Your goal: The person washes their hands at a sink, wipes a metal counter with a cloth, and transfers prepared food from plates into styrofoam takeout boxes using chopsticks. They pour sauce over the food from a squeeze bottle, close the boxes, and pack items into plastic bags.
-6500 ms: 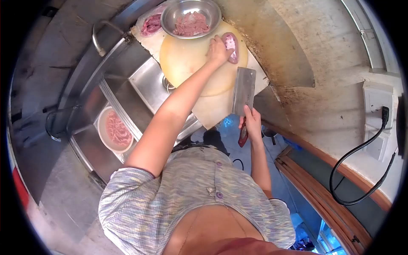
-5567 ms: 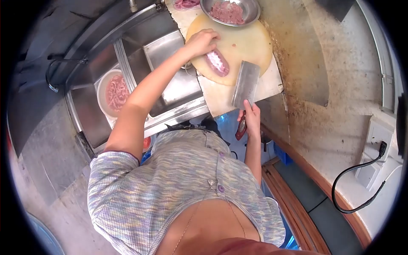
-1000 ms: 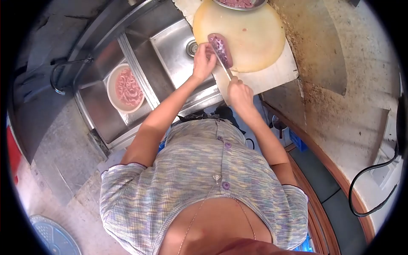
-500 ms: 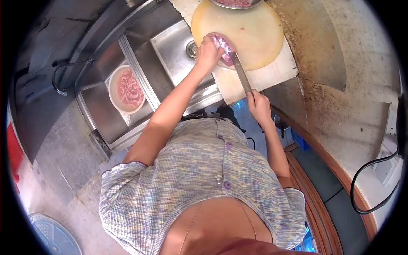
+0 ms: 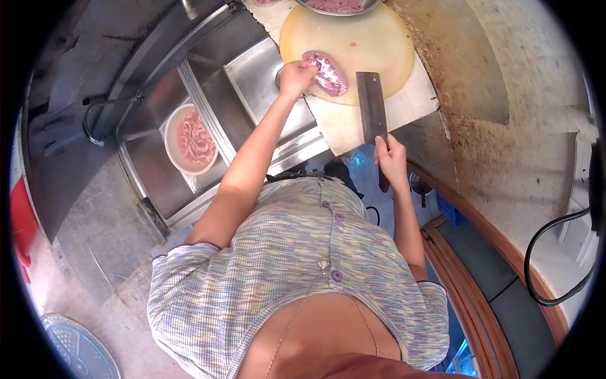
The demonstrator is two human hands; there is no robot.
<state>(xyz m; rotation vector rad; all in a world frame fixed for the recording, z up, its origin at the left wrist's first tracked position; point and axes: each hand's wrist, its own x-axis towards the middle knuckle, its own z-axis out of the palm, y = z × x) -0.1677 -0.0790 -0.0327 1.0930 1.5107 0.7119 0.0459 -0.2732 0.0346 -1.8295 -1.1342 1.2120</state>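
Observation:
An oval piece of purplish meat with a white, marked middle [image 5: 329, 76] lies at the lower left of the round yellowish cutting board [image 5: 379, 50]. My left hand [image 5: 298, 78] is closed at the left edge of this meat, its fingertips pinching there. In my right hand [image 5: 392, 158] is a cleaver [image 5: 371, 104], gripped at its dark red handle, its broad blade pointing away from me. The blade is to the right of the meat, apart from it, over the near part of the board's pale base.
A metal bowl [image 5: 341, 11] of cut meat stands at the board's far edge. On the left is a double steel sink [image 5: 249, 76], with a white bowl of meat strips [image 5: 191, 140] in its left basin. A stained wall [image 5: 467, 95] rises at right.
The cleaver has moved off the meat to the right and turned so its flat side shows. My left hand has shifted slightly left, from on top of the meat to its edge.

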